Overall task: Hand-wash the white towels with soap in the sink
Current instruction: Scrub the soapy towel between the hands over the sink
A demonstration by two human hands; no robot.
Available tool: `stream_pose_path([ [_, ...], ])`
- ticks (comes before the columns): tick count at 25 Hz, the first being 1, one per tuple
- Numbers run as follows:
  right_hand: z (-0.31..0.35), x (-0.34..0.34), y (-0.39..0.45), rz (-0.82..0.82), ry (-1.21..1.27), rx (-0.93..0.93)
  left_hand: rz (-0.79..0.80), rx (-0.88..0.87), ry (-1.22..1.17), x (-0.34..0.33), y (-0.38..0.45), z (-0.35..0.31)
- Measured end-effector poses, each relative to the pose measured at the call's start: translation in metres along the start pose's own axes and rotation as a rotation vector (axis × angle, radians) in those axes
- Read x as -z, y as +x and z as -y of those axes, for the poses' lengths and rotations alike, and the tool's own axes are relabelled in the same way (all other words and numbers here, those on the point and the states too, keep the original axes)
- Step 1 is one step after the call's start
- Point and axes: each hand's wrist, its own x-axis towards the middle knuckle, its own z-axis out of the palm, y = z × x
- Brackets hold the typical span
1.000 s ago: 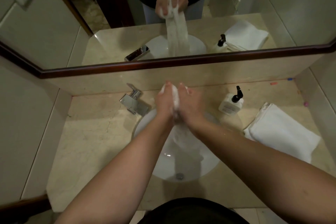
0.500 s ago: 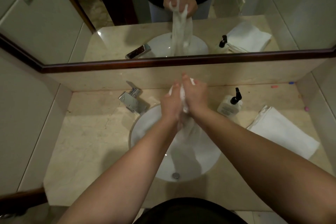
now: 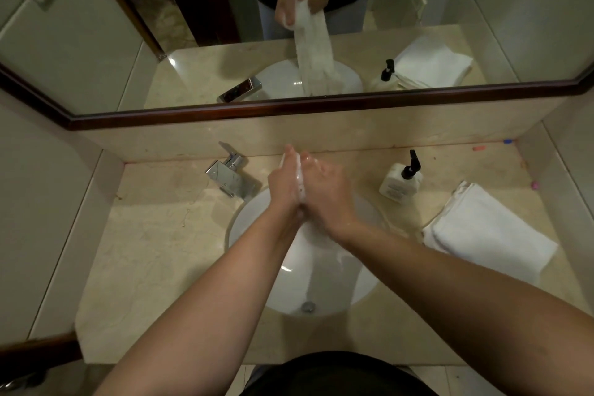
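The wet towel (image 3: 300, 185) is pressed between the left hand (image 3: 284, 182) and the right hand (image 3: 326, 190), which both grip it, and it hangs down into the sink (image 3: 254, 235). It looks soapy, so I think washing is midway; folded towels (image 3: 488, 235) near the right edge of the desk (image 3: 154, 235) seem not washed yet. The left side of the desk gives free room; the tap (image 3: 229, 175) and the soap bottle (image 3: 400, 180) stand at the back

We see only a sliver of the wet towel (image 3: 299, 175) between the left hand (image 3: 284, 183) and right hand (image 3: 324, 190); the rest below them blurs.
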Motion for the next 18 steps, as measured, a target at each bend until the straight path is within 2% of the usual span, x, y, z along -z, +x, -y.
stream_pose_path([
  [4,0.01,0.012,0.026,-0.13,0.044,-0.092,0.026,-0.062,0.121,-0.006,-0.015,0.005],
  [8,0.004,0.002,-0.004,0.008,0.0,0.008,0.069,0.011,-0.06,0.002,-0.008,-0.002],
  [10,0.009,0.009,0.014,-0.095,-0.012,-0.036,0.153,-0.063,0.004,0.002,-0.015,0.003],
  [12,0.016,0.008,0.02,-0.173,0.052,-0.083,0.107,-0.121,0.09,0.001,-0.016,0.003],
  [16,0.013,-0.004,-0.003,-0.039,-0.001,0.0,0.127,-0.032,-0.057,0.009,-0.007,-0.007],
  [18,0.018,0.002,0.015,-0.121,0.04,-0.085,0.121,-0.066,0.039,0.008,-0.015,-0.002],
])
